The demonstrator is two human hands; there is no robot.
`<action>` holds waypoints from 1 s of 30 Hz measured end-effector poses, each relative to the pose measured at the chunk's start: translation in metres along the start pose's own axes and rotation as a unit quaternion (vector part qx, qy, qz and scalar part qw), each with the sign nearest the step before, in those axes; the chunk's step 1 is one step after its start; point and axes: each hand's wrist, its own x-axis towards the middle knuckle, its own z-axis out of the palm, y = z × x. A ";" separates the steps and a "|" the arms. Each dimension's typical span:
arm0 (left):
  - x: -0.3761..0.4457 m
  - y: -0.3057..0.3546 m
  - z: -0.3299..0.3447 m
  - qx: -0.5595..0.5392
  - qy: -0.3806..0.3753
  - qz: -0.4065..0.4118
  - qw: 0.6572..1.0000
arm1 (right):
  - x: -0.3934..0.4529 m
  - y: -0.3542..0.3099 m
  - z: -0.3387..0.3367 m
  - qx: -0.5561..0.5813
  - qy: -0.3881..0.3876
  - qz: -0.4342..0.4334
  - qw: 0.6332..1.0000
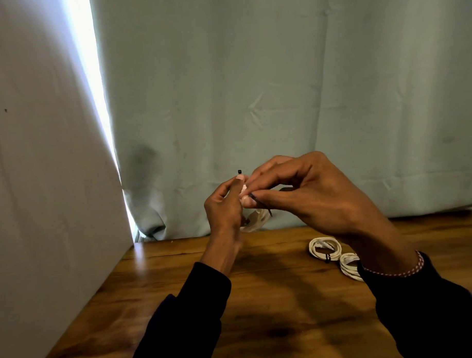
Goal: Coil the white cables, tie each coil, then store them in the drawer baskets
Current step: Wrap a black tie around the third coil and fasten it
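Head view, one entry per item.

Item 1, white cable coil (253, 221): held up in the air above the wooden table (179, 274), in front of the pale curtain (279, 83). Only its lower loops show, hanging below my fingers; the rest is hidden. I judge it light, soft and springy, so the loops will try to fan out unless pinched together at the point where the tie crosses them.

Item 2, black tie (259, 202): thin and dark. Its small square head (239, 171) stands just above my left fingertips, and its tail trails down below my right thumb. I judge it stiff for its size but slippery, best taken near the end between thumb and forefinger.

Item 3, left hand (225, 206): fingers curled, pinching the bundle at the head end of the tie.

Item 4, right hand (310, 192): thumb and forefinger pinched on the tie's tail, the other fingers arched over the coil.

Item 5, two finished coils (325, 248) and (349, 266): lying on the table to my right, just beside each other. A dark tie shows on the farther one.

Item 6, drawer baskets: not in view.
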 end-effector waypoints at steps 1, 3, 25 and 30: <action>0.000 0.000 -0.001 0.005 0.003 0.005 1.000 | 0.000 0.000 0.001 0.010 -0.003 0.002 1.000; -0.002 0.002 0.001 0.018 0.003 0.007 1.000 | 0.000 0.000 0.002 0.034 0.003 0.005 0.999; -0.002 0.009 0.003 0.019 0.010 0.053 0.998 | 0.009 0.016 0.013 -0.050 0.106 0.011 0.993; -0.005 0.014 0.003 0.027 0.003 0.088 0.996 | 0.013 0.028 0.015 -0.136 0.116 -0.040 0.983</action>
